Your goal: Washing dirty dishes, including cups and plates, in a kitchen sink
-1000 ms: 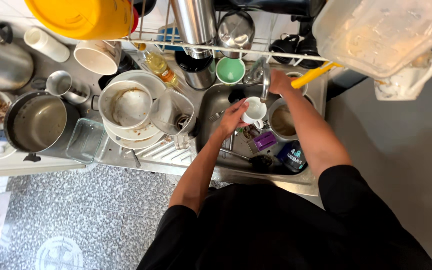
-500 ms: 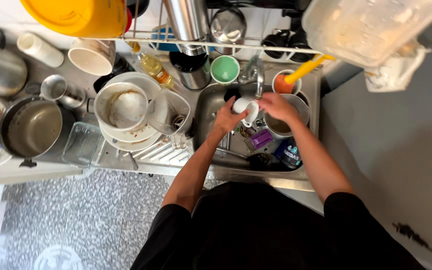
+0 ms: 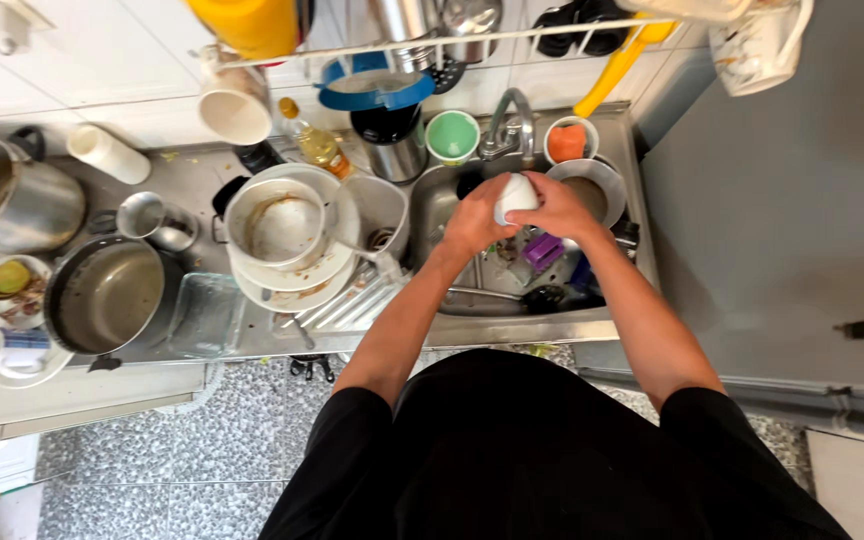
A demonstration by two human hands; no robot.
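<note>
I see my left hand and my right hand both closed around a small white cup, gripping it from either side just above the steel sink, right below the tap. Beneath the cup the basin holds a purple object and a grey bowl, with a green cup on the rim behind. Left of the sink a dirty white pot sits on stacked plates, and further left is a dark pan.
</note>
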